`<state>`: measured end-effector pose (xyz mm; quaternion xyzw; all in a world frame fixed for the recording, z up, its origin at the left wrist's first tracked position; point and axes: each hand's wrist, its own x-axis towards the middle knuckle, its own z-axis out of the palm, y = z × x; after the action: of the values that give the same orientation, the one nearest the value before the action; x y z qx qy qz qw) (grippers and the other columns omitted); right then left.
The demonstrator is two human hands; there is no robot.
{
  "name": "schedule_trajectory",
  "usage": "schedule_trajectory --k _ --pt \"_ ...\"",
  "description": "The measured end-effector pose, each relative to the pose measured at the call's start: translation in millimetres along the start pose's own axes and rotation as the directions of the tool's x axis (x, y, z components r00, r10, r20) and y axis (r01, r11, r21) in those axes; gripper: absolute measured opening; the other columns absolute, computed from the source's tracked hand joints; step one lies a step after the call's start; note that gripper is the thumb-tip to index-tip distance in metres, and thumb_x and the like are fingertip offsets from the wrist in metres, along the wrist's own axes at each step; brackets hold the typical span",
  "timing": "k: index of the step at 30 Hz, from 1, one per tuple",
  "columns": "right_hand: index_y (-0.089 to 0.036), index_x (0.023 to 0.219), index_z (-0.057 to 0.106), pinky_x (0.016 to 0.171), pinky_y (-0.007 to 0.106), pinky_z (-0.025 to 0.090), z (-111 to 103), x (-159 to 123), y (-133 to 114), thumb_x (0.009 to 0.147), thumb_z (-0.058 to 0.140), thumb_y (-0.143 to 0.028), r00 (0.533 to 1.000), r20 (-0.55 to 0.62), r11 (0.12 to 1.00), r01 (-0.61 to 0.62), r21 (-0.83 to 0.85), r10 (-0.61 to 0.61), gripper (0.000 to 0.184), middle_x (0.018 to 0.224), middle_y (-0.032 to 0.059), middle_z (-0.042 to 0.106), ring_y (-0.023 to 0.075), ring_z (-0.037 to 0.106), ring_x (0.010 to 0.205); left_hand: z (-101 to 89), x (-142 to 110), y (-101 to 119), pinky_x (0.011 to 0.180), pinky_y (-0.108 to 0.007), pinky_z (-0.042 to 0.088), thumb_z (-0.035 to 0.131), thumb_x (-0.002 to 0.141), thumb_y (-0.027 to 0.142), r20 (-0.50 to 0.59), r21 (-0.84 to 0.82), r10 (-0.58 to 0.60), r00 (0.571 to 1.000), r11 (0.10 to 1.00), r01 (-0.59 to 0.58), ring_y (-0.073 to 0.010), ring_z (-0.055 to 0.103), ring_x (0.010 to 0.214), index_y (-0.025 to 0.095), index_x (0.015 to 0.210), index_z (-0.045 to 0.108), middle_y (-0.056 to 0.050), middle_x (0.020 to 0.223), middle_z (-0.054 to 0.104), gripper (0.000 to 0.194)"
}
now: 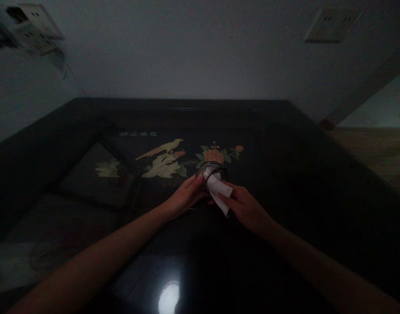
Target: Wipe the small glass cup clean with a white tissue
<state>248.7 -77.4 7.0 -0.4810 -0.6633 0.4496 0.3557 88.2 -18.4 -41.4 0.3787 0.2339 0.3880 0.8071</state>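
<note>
a dark tabletop (193, 253) bears a bird-and-flower picture (164, 161). over its near edge, the person's left hand (187, 195) holds a shiny round bowl (205, 170) in its fingers; the right hand's (247, 207) fingers pinch a white tissue (220, 190), its far end at the bowl's mouth.

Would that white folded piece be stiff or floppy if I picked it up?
The white piece is probably floppy: it looks thin and folded, with two loose ends. It's likely light too, since the right hand seems just to pinch it. It's too dim to tell paper from cloth.
</note>
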Motion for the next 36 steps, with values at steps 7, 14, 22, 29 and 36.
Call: schedule_trajectory --k 7,14,22,29,36 --pt "-0.013 0.122 0.059 0.090 0.036 0.050 -2.7 -0.1 3.0 0.084 0.045 -0.006 0.990 0.046 0.909 0.137 -0.394 -0.130 0.042 0.118 0.0119 0.067 0.0237 0.065 0.104 -1.0 0.0 0.9 0.086 -0.034 0.046 0.075 0.072 0.045 -0.014 0.002 -0.021 1.000 1.000 0.021 -0.0241 0.057 0.102 0.017 0.102 0.066 -0.008 0.102 0.066 0.042" --pt "-0.011 0.124 0.058 0.097 0.041 0.049 -9.8 0.1 8.7 0.088 0.040 -0.002 0.933 0.201 0.500 0.333 -0.799 -0.300 0.042 0.127 0.0121 0.062 0.0245 0.056 0.120 0.3 -0.1 -0.2 0.089 -0.035 0.045 0.072 0.075 0.045 0.009 0.016 -0.016 1.000 1.000 0.016 -0.0246 0.057 0.106 0.017 0.107 0.065 -0.010 0.111 0.065 0.043" --pt "-0.010 0.123 0.059 0.094 0.044 0.049 -12.5 0.6 7.8 0.090 0.044 -0.006 0.918 0.222 0.311 0.327 -0.892 -0.328 0.036 0.126 0.0130 0.062 0.0269 0.056 0.119 2.9 0.6 0.1 0.085 -0.033 0.047 0.072 0.076 0.043 -0.004 -0.023 -0.010 1.000 1.000 0.010 -0.0230 0.057 0.104 0.017 0.107 0.066 -0.010 0.112 0.065 0.041" --pt "-0.010 0.126 0.057 0.105 0.040 0.042 -9.6 2.0 12.5 0.088 0.039 -0.003 0.947 0.172 0.647 0.311 -0.696 -0.270 0.043 0.131 0.0131 0.059 0.0228 0.050 0.126 2.8 -0.5 1.7 0.090 -0.034 0.046 0.075 0.073 0.044 -0.016 -0.008 -0.025 1.000 1.000 0.025 -0.0235 0.058 0.105 0.016 0.104 0.066 -0.009 0.106 0.066 0.042" --pt "-0.017 0.124 0.060 0.095 0.037 0.048 -12.3 1.9 -2.8 0.082 0.041 -0.005 0.988 0.126 0.971 0.110 -0.214 -0.085 0.047 0.112 0.0073 0.070 0.0208 0.063 0.106 2.9 -1.5 2.8 0.089 -0.037 0.048 0.075 0.072 0.047 -0.010 0.024 -0.029 1.000 0.999 0.029 -0.0260 0.057 0.106 0.016 0.106 0.065 -0.009 0.106 0.065 0.047"
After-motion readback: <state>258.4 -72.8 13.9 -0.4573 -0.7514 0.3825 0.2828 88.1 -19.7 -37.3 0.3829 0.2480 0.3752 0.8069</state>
